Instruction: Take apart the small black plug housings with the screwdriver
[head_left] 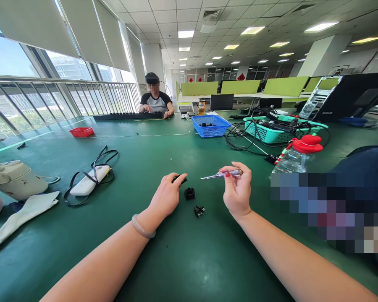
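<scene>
My left hand [166, 193] is closed on a small black part [183, 180] whose end shows past the thumb; its kind is hard to make out. In my right hand [238, 188] is a screwdriver [220, 174] with a clear purplish handle, its thin metal tip pointing left toward the left hand. The tip and the black part are apart. Just right of the left hand, a round black plastic piece [189, 193] lies on the green table [189, 260]. Nearer to me lies a black plug insert [199, 211] with metal prongs.
At the left are a white power strip [91, 180] with a dark strap, a cream bag [15, 178] and a red tray [82, 132]. Farther back stand a blue basket [210, 128] and a teal basket [271, 132] with cables. A red-capped bottle [294, 157] stands right. Another person [155, 98] sits opposite.
</scene>
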Motion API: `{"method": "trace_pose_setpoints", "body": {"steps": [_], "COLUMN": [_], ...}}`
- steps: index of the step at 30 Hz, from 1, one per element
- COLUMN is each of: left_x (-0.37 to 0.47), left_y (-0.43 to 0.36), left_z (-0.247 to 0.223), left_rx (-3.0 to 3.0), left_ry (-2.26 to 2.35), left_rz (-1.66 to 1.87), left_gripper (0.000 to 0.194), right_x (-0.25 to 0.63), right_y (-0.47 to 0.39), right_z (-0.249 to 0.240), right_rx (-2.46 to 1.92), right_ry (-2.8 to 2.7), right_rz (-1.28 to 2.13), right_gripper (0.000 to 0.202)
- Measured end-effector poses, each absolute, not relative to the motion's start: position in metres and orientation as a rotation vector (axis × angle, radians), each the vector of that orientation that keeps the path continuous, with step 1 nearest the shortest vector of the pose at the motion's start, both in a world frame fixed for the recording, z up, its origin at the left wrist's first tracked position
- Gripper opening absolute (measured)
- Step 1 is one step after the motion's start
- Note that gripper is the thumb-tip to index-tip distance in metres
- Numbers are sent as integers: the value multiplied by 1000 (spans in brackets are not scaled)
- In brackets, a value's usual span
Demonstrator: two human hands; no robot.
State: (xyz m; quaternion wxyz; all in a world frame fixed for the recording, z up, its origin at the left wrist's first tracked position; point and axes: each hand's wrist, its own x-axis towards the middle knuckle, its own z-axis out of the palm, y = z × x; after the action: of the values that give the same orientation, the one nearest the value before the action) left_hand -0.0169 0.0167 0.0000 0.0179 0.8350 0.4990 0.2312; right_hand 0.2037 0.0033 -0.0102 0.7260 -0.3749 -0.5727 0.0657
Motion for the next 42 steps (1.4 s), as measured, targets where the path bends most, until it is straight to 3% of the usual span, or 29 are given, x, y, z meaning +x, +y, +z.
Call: {"method": "trace_pose_setpoints", "body": {"steps": [4,7,17,23,30,36,42], "left_x": [-22,-20,11,9,-118,-271,-345], "left_y": [26,29,-19,-64,-85,-79,-77], "left_z": [-12,-15,0,8,-3,3,14], "left_rx": [2575,2522,2556,2662,2586,2399,2355], "left_ry": [1674,1639,1240,1186,1530,1909,2122], "left_rz": [495,522,336,283,389,399,670], "left_gripper": [46,37,51,20,15,35,52], "right_x": [209,209,214,214,210,205,206], "right_y": [15,19,24,20,12,9,9], "right_z": [-18,-22,-22,-22,-16,-15,-16], "right_rx": [-975,-1013,-1012,-1016,-1002,-976,-994], "right_ry": [-1249,-1235,-1247,-1245,-1341,-1438,-1439], "right_rz": [189,198,126,153,161,132,157], "right_gripper": [22,22,23,24,23,23,23]}}
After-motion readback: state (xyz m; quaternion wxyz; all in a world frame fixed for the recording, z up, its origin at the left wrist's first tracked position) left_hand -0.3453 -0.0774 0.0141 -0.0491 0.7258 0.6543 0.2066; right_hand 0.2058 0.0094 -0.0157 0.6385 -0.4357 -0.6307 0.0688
